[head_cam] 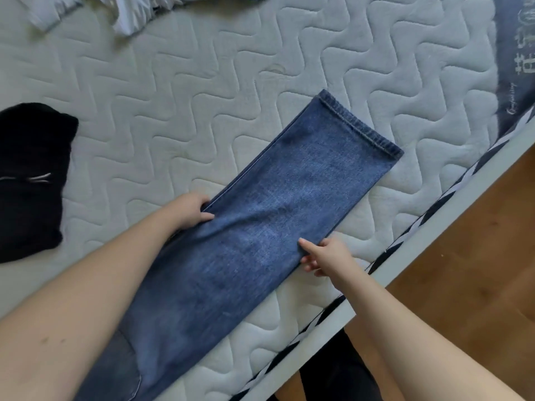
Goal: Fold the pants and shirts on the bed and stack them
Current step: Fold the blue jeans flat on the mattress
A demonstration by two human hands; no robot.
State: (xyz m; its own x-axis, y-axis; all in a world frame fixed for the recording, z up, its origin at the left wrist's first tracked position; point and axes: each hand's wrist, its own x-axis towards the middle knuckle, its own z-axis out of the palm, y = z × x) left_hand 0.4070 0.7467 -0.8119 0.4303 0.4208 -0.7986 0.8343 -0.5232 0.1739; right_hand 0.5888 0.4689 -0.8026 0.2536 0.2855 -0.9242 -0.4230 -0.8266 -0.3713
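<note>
Blue jeans (260, 227) lie flat on the quilted mattress (202, 96), legs laid one on the other, running diagonally from the bottom left to the hem at the upper right. My left hand (189, 211) pinches the jeans' left edge about midway along the leg. My right hand (325, 256) grips the opposite, right edge, thumb on top of the denim. A folded black garment (29, 180) rests at the left edge of the view. Crumpled white clothing (136, 13) lies at the top.
The mattress edge with its striped piping (405, 235) runs diagonally at the right, beside a wooden floor (477, 256). A dark printed band (515, 53) covers the mattress at the top right. My dark-clothed legs (338, 371) show below the bed edge.
</note>
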